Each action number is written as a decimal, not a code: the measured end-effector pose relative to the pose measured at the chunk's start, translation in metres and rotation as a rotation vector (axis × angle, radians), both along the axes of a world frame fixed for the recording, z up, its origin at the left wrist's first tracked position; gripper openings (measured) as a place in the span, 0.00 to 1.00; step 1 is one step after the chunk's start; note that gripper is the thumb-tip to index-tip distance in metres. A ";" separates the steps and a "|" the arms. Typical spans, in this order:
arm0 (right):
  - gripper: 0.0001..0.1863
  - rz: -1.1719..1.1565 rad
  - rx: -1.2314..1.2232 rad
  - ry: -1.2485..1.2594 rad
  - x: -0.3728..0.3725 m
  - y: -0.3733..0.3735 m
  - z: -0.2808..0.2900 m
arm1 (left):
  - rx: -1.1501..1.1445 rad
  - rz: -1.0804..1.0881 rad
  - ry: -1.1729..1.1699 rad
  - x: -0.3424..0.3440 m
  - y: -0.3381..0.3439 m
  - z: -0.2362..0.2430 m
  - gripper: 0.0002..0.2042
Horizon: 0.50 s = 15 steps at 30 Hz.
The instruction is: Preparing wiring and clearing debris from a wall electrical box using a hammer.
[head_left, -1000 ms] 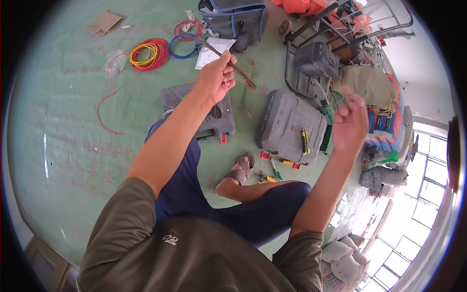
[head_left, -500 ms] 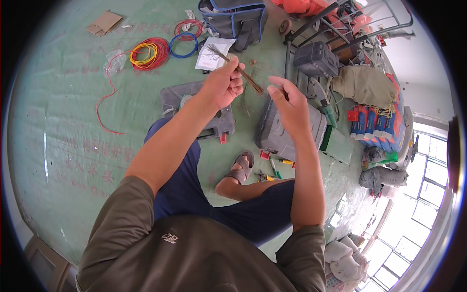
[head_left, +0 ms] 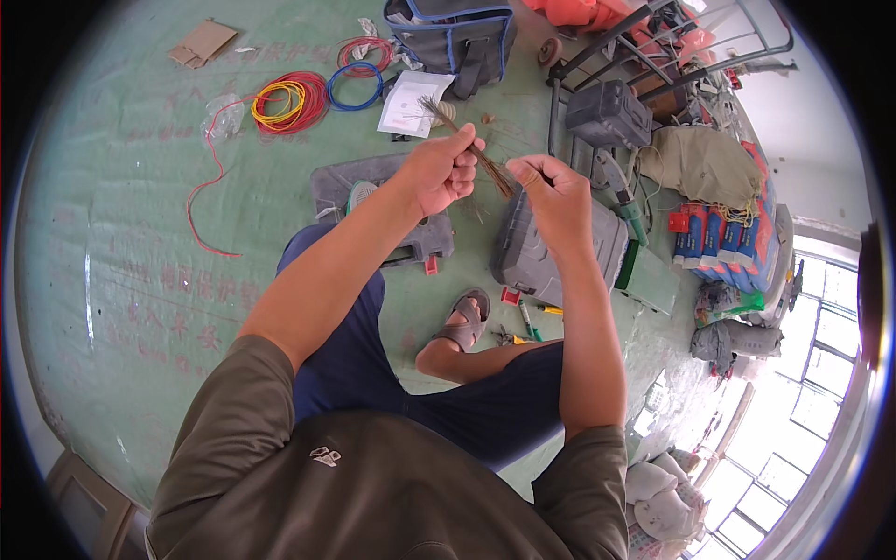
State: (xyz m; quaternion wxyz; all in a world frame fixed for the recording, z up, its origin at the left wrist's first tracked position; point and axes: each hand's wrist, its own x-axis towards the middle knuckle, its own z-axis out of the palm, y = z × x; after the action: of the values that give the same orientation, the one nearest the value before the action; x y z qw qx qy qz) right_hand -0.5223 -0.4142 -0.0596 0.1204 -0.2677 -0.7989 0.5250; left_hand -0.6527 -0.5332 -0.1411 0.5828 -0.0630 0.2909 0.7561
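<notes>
My left hand (head_left: 441,170) grips a bundle of thin brown wires (head_left: 490,171), with frayed ends splaying toward the upper left. My right hand (head_left: 553,194) is beside the bundle's lower right end, thumb and forefinger pinched together; what lies between them is too small to make out. Beneath my hands are a grey plastic case with cutouts (head_left: 336,187), holding a pale round item, and a closed grey case (head_left: 560,252) on the green floor (head_left: 149,224). A white packet (head_left: 406,103) lies behind the wires.
Red, yellow and blue coils (head_left: 289,107), a blue-trimmed tool bag (head_left: 448,33) and cardboard (head_left: 201,42) lie beyond. To the right are a metal trolley (head_left: 635,51) carrying a dark case, a canvas bundle (head_left: 709,163), blue packages (head_left: 709,243) and sacks (head_left: 658,495). My foot is near small tools.
My right hand has come in leftward from the far right to the lower end of the wire bundle. My left hand has dropped slightly and shifted right with the wires.
</notes>
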 end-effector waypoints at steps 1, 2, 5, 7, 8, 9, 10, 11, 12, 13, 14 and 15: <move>0.10 -0.006 -0.010 0.017 0.000 -0.001 0.000 | 0.004 -0.017 -0.008 0.000 0.000 0.000 0.13; 0.10 -0.013 -0.003 0.010 -0.001 -0.001 0.000 | -0.004 -0.032 -0.019 0.000 0.000 0.000 0.13; 0.11 -0.044 0.001 0.003 -0.002 -0.005 0.003 | -0.025 -0.032 -0.010 0.000 0.001 0.000 0.13; 0.10 -0.020 0.186 -0.025 -0.001 -0.008 0.007 | -0.028 -0.033 -0.039 -0.001 0.002 0.001 0.13; 0.10 -0.009 0.185 -0.026 0.000 -0.010 0.009 | -0.045 -0.033 -0.075 -0.001 0.002 0.002 0.13; 0.09 0.008 0.229 0.022 0.000 -0.012 0.012 | -0.031 -0.028 -0.070 -0.002 0.002 0.002 0.13; 0.08 0.041 0.266 0.084 0.001 -0.014 0.014 | -0.031 -0.036 -0.089 -0.002 0.002 0.002 0.13; 0.08 0.029 0.273 0.069 0.002 -0.015 0.017 | -0.039 -0.042 -0.108 -0.003 0.003 0.001 0.13; 0.08 0.024 0.285 0.099 0.003 -0.017 0.019 | -0.032 -0.043 -0.109 -0.004 0.003 0.000 0.13; 0.08 0.005 0.292 0.108 0.004 -0.020 0.022 | -0.032 -0.048 -0.125 -0.006 0.004 -0.002 0.12; 0.08 0.023 0.296 0.129 0.005 -0.022 0.026 | -0.032 -0.052 -0.142 -0.007 0.004 -0.005 0.12; 0.07 0.009 0.323 0.142 0.007 -0.023 0.030 | -0.031 -0.048 -0.142 -0.010 0.004 -0.008 0.12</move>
State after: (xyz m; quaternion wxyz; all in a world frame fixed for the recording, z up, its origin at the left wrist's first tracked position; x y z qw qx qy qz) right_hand -0.5151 -0.4376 -0.0299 0.2156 -0.2034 -0.8636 0.4079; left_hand -0.6630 -0.5294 -0.1493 0.6190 -0.1184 0.2620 0.7309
